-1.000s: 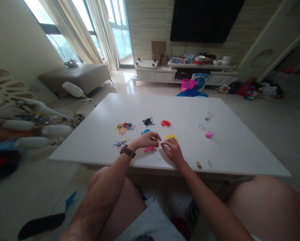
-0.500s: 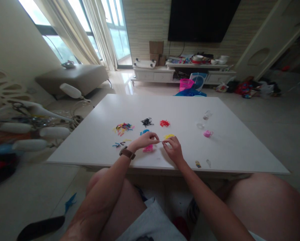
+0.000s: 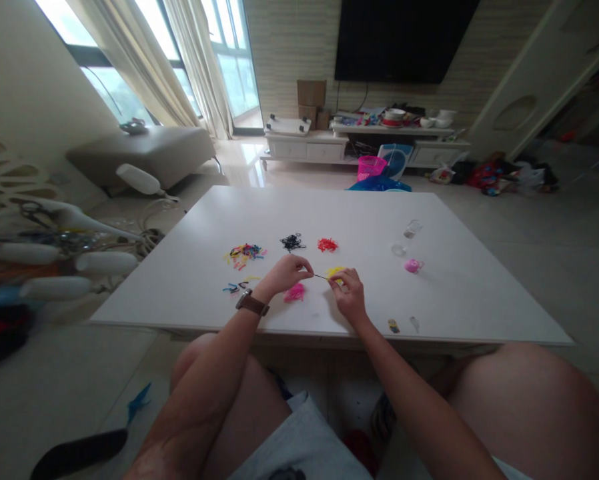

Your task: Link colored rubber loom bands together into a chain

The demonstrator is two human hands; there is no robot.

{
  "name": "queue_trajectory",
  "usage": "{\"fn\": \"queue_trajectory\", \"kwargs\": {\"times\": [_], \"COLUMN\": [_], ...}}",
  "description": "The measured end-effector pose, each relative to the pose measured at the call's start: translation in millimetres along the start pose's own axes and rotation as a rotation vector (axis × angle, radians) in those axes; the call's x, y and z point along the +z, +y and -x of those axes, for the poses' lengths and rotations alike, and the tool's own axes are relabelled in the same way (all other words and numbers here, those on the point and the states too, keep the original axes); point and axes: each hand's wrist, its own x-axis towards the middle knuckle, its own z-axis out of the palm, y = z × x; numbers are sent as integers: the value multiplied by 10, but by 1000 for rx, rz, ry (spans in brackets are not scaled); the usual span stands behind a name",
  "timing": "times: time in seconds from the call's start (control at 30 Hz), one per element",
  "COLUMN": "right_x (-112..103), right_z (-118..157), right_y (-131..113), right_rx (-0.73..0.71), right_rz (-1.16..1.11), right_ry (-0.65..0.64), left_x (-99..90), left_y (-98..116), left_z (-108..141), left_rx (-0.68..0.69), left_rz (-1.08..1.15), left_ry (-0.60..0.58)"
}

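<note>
Just below the centre of the frame: a thin dark strand [image 3: 321,276] held out straight above a white table [image 3: 374,217]. Pinched at one end by the fingertips of the left hand [image 3: 289,273], with a brown-strapped watch [image 3: 252,303] at the wrist; pinched at the other by the right hand [image 3: 350,293], fingers curled. Right behind the right fingertips, partly hidden: a yellow pile [image 3: 334,271]. Just below the left hand: a pink pile [image 3: 294,292]. Near mid-frame: a black pile [image 3: 292,242], with a red pile [image 3: 327,245] to its right. Left of centre: a mixed-colour pile [image 3: 248,253], with a few loose pieces [image 3: 233,289] below. Right of centre: a small pink object [image 3: 413,266] near two clear items [image 3: 412,230], too small to identify. Lower right of centre, near the table's front edge: a yellow-and-blue piece [image 3: 393,325] beside a small clear piece [image 3: 414,324]. At top right of centre: a large black screen [image 3: 404,40].
</note>
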Motion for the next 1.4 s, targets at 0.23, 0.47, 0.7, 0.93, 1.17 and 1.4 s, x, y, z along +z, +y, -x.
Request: {"fn": "queue_trajectory", "kwargs": {"times": [0.23, 0.47, 0.7, 0.93, 1.17, 1.4], "right_x": [15, 1, 13, 5, 344, 965], "right_z": [2, 14, 9, -17, -527, -1345], "right_y": [-6, -11, 11, 24, 82, 162], "right_rx": [-9, -27, -45, -41, -24, 17], "right_rz": [26, 29, 28, 167, 235, 297], "right_ry": [38, -20, -52, 1, -78, -222], "left_x": [-111, 245, 186, 69, -116, -168], "left_y": [-65, 123, 85, -4, -158, -169], "left_z": [21, 7, 31, -18, -84, -63], "left_rx": [-35, 3, 0, -295, -542, -556], "left_rz": [-41, -43, 19, 610, 1320, 1420], "left_ry": [62, -54, -68, 134, 427, 474]}}
